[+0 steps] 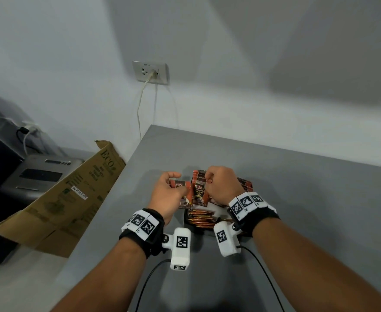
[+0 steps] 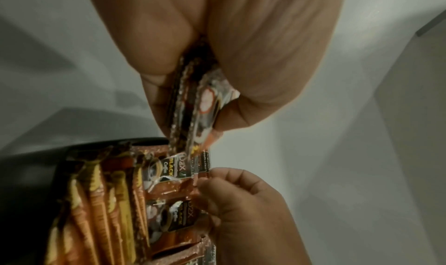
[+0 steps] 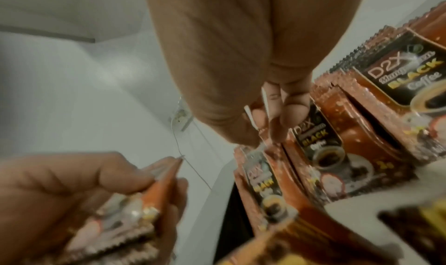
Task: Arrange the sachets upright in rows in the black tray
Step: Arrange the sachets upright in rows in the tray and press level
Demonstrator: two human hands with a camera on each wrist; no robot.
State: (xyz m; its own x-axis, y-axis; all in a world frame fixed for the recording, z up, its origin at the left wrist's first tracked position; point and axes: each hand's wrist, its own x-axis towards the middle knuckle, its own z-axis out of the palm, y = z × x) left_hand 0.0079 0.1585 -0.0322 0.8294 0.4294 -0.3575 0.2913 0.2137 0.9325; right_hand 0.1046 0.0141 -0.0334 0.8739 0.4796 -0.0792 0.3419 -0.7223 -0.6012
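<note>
My left hand (image 1: 173, 188) grips a small stack of brown D2X coffee sachets (image 1: 181, 185) just left of the black tray (image 1: 186, 218). In the left wrist view the stack (image 2: 193, 107) is pinched edge-on between thumb and fingers. My right hand (image 1: 208, 179) pinches the top edge of an upright sachet (image 1: 199, 192) in the tray's front row. The right wrist view shows its fingertips (image 3: 277, 112) on that sachet (image 3: 262, 173), with more upright sachets (image 3: 318, 150) behind it. Orange stick sachets (image 1: 201, 218) fill the tray's near part.
The grey table (image 1: 308, 210) carries the tray near its left edge. A cardboard box (image 1: 68, 199) leans off the table's left side beside a grey machine (image 1: 38, 174). A wall socket (image 1: 151, 72) with a cable is behind.
</note>
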